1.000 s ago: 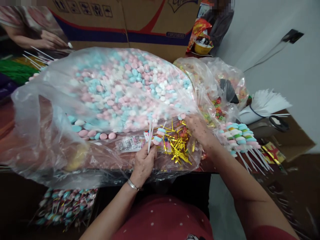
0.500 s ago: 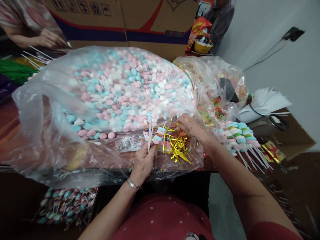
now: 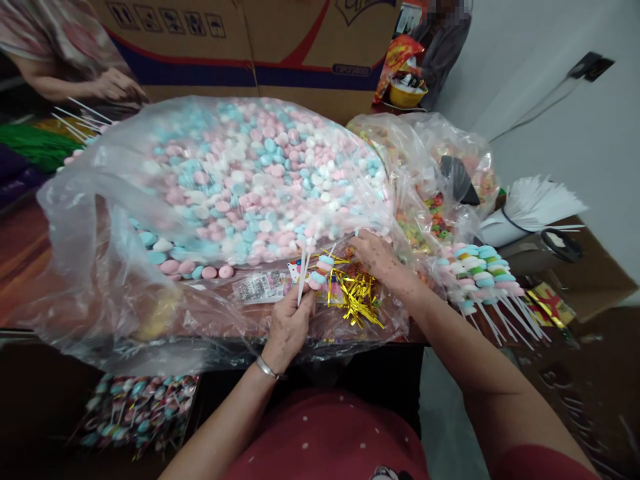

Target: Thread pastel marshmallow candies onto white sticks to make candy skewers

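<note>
Near the table's front edge, my left hand is closed round white sticks, one of which carries a short stack of pink and blue candies. My right hand reaches just above gold tinsel ties, its fingers bent over small orange candies; what its fingertips hold, if anything, is hidden. Behind both hands lies a big clear bag full of pink, blue and white candies. A printed packet rests left of my left hand.
Finished-looking candy skewers lie at the right, below a bundle of white sticks. A large cardboard box stands behind. A person's hand is at upper left. More skewers sit below the table.
The view has shifted slightly. My left hand still holds the sticks and candy stack, and my right hand remains by the gold ties with little visible movement.
</note>
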{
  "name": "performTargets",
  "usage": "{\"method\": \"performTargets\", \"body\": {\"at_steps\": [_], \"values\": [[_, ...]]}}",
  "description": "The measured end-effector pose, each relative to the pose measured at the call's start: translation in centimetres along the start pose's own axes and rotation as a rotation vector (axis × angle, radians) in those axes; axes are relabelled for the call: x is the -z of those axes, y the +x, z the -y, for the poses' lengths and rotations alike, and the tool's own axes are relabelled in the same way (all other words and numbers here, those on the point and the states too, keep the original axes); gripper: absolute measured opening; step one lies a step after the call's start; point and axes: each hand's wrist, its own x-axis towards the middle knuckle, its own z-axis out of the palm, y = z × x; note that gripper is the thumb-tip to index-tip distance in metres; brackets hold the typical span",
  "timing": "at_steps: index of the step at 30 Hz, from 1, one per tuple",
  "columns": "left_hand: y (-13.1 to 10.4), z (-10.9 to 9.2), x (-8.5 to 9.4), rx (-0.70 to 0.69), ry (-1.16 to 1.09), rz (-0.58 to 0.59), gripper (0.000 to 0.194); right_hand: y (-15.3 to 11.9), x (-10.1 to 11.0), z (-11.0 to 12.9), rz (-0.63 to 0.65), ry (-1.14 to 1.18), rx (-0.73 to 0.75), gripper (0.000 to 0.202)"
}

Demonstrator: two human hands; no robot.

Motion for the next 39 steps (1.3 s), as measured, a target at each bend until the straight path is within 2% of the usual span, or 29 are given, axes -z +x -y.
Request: {"method": "performTargets", "body": {"at_steps": [6,16,22,24,28,30,34,39], "values": [[0.0,-0.1,0.0,0.009,-0.011,0.002,0.028,0.5,1.6,0.1,0.009,0.083,0.01,0.018],[-0.1,-0.1,0.1,0.02,0.005,0.01,0.028,0.7,0.4,-0.1,-0.03,0.179,-0.041,0.012],[0.0,0.0,0.0,-0.021,0.036,0.04,0.031,0.2,1.4,0.4,-0.079,0.257,-0.027,0.013],[0.0,0.0,0.0,-0.027,0.054,0.058,0.032,-0.1,2.1,0.6,-0.088,0.431,-0.048,0.013],[0.1,-0.4,-0.1,-0.042,0.083,0.095,0.032,-0.8,3.3,1.0,0.026,1.068,-0.091,0.022],[0.2,-0.6,-0.1,-0.051,0.095,0.099,0.031,-1.0,3.6,1.1,0.064,1.219,-0.099,0.024],[0.2,-0.7,0.0,-0.069,0.116,0.11,0.031,-0.8,3.8,1.3,0.063,1.297,-0.103,0.021],[0.2,-0.6,-0.1,-0.055,0.107,0.103,0.032,-0.6,4.2,1.4,0.073,1.188,-0.005,0.018]]}}
